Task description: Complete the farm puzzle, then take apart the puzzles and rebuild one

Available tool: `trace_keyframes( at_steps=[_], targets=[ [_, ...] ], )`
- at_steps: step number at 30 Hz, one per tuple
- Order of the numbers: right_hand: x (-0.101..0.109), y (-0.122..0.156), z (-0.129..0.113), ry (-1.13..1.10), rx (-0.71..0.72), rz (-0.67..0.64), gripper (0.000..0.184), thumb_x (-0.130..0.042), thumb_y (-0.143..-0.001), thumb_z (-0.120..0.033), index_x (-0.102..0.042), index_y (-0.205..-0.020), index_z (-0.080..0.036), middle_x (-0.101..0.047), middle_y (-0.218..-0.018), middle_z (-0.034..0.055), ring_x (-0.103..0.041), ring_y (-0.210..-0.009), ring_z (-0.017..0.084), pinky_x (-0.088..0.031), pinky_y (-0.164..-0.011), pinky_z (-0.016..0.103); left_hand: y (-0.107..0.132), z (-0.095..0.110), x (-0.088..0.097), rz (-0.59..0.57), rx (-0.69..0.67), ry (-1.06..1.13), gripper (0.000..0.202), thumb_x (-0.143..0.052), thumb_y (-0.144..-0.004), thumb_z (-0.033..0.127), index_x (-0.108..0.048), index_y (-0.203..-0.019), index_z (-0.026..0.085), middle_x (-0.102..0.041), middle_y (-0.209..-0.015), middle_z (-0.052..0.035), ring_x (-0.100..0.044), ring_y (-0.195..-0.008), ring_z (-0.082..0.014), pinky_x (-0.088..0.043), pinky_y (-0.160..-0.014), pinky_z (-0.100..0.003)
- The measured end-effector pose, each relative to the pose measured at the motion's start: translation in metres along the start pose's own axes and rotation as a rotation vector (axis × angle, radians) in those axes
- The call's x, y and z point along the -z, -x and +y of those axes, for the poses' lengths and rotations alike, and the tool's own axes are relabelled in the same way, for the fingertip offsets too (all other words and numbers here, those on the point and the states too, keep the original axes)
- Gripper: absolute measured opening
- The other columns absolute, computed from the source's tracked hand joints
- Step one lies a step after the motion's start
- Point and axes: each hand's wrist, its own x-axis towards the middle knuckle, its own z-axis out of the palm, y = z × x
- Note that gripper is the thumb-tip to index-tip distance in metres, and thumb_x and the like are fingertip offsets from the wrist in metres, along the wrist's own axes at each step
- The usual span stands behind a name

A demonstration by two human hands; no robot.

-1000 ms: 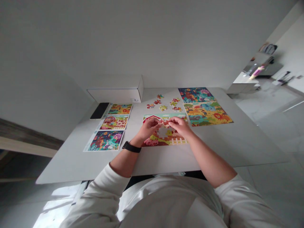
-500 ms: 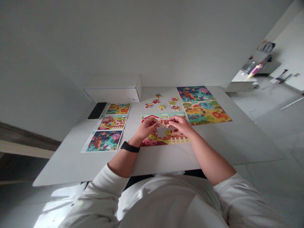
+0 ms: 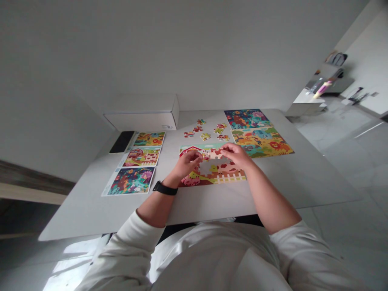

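Observation:
A partly built farm puzzle [image 3: 209,178] with a red barn and a white fence lies in the middle of the white table [image 3: 297,182]. A bare grey gap shows in its centre. My left hand [image 3: 187,163], with a black watch on the wrist, pinches the puzzle's edge left of the gap. My right hand [image 3: 238,155] has its curled fingers on the joined pieces at the gap's upper right. Several loose puzzle pieces [image 3: 209,131] lie just beyond the puzzle.
Two finished puzzles [image 3: 257,133] lie at the right rear. Three picture cards [image 3: 141,155] sit in a column at the left, with a black phone [image 3: 122,141] beside them. A white box [image 3: 142,111] stands at the back against the wall.
The gap in the farm puzzle has widened. My right hand has shifted slightly right, and the puzzle's right part moved with it. My left hand has stayed put.

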Motion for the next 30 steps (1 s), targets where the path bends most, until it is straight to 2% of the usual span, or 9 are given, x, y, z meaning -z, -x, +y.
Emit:
trace_keyframes(
  at_steps=[5,9,14,20,24,30],
  targets=[
    [0.025,-0.005,0.003,-0.096,-0.035,0.132,0.046,-0.086,-0.074,-0.063,-0.072,-0.094,-0.024,-0.069,-0.078,-0.0005,-0.054,-0.064,0.015,-0.043,-0.057,0.028,0.000,0.004,0.000,0.056,0.006,0.022,0.034,-0.077,-0.090,0.051,-0.068,-0.099,0.019,-0.064,-0.081,-0.0002,-0.059,-0.061,-0.0114,-0.051,-0.052,-0.022],
    [0.033,-0.006,0.004,-0.094,-0.037,0.159,0.047,-0.088,-0.073,-0.063,-0.072,-0.093,-0.024,-0.066,-0.075,-0.0018,-0.052,-0.062,0.014,-0.043,-0.057,0.028,0.000,0.003,0.000,0.063,-0.026,-0.010,0.034,-0.077,-0.090,0.051,-0.069,-0.098,0.019,-0.066,-0.084,-0.0011,-0.060,-0.064,-0.0113,-0.051,-0.055,-0.022],
    [0.032,-0.005,0.005,-0.092,-0.038,0.123,0.044,-0.087,-0.075,-0.061,-0.073,-0.092,-0.023,-0.067,-0.077,-0.0007,-0.055,-0.066,0.015,-0.046,-0.059,0.028,0.000,0.000,0.002,0.056,-0.050,-0.042,0.035,-0.077,-0.091,0.052,-0.071,-0.101,0.019,-0.069,-0.087,-0.0018,-0.062,-0.067,-0.0123,-0.051,-0.058,-0.024],
    [0.033,-0.006,0.009,-0.078,-0.048,0.087,0.044,-0.088,-0.074,-0.060,-0.073,-0.093,-0.023,-0.067,-0.074,-0.0015,-0.052,-0.061,0.013,-0.044,-0.057,0.028,0.000,0.001,0.002,0.037,-0.066,-0.078,0.034,-0.076,-0.092,0.052,-0.071,-0.103,0.020,-0.069,-0.087,-0.0017,-0.063,-0.068,-0.0133,-0.052,-0.060,-0.024],
    [0.037,-0.004,0.006,-0.064,-0.066,0.039,0.045,-0.088,-0.073,-0.057,-0.074,-0.096,-0.022,-0.071,-0.077,-0.0004,-0.056,-0.062,0.014,-0.045,-0.056,0.027,0.001,0.003,0.001,0.018,-0.085,-0.112,0.034,-0.075,-0.093,0.052,-0.070,-0.103,0.020,-0.069,-0.084,-0.0023,-0.064,-0.068,-0.0142,-0.053,-0.059,-0.025],
    [0.044,-0.003,0.014,0.087,-0.091,-0.037,0.034,-0.087,-0.079,-0.049,-0.075,-0.097,-0.022,-0.077,-0.080,0.0019,-0.065,-0.064,0.017,-0.049,-0.059,0.029,0.005,0.008,-0.003,-0.015,-0.160,-0.316,0.026,-0.072,-0.095,0.044,-0.076,-0.106,0.020,-0.072,-0.086,-0.0040,-0.064,-0.067,-0.0134,-0.053,-0.059,-0.024]
  ],
)
